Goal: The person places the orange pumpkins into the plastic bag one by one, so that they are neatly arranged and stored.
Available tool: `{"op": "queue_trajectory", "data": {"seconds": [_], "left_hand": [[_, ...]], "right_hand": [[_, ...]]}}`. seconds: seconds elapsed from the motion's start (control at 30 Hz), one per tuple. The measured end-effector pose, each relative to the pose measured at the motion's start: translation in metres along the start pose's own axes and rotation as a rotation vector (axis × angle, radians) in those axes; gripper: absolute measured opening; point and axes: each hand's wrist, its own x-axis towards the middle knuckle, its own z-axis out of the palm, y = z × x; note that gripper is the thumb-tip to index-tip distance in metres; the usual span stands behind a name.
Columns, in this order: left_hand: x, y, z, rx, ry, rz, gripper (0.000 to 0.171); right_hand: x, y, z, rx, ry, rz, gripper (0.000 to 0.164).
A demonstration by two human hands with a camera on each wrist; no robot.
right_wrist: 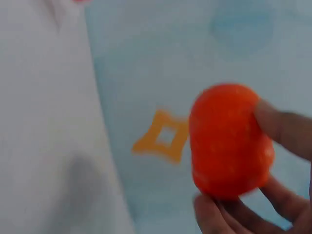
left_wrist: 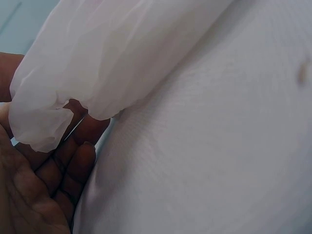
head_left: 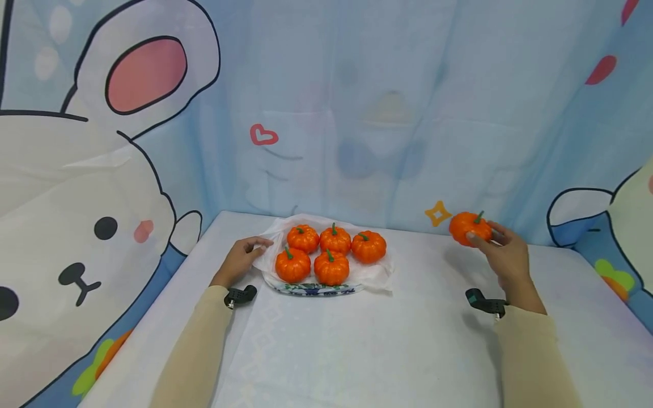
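In the head view my right hand (head_left: 507,258) holds a small orange toy pumpkin (head_left: 466,228) with a green stem, raised above the right side of the table. Thumb and fingers grip that pumpkin from either side in the right wrist view. At the left my left hand (head_left: 244,258) pinches the edge of a thin, crumpled white sheet (head_left: 374,277). The left wrist view shows the sheet (left_wrist: 112,53) passing between thumb and fingers. Several more orange pumpkins (head_left: 331,267) sit on the sheet, over a plate (head_left: 313,290) whose blue-patterned front rim shows.
A white cloth covers the table (head_left: 388,351). Behind it hangs a light blue curtain (head_left: 316,170) with cartoon prints, close to the table's back edge. Each wrist wears a black strap device (head_left: 484,303).
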Motion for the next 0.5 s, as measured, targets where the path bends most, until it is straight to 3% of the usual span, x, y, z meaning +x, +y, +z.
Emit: {"op": "queue_trajectory", "data": {"seconds": [0.13, 0.23, 0.37, 0.5], "left_hand": [[0.000, -0.001, -0.001, -0.002, 0.003, 0.004, 0.025], [0.001, -0.002, -0.001, -0.005, -0.007, 0.014, 0.026], [0.002, -0.003, 0.001, -0.007, -0.005, 0.004, 0.026], [0.003, -0.003, 0.001, 0.004, 0.005, 0.001, 0.026]], "right_hand": [[-0.025, -0.033, 0.022, -0.069, -0.247, -0.312, 0.079], [-0.041, -0.046, 0.043, -0.059, -0.439, -0.469, 0.068], [-0.057, -0.053, 0.072, -0.036, -0.639, -0.522, 0.066], [-0.065, -0.051, 0.093, -0.078, -0.704, -0.502, 0.069]]}}
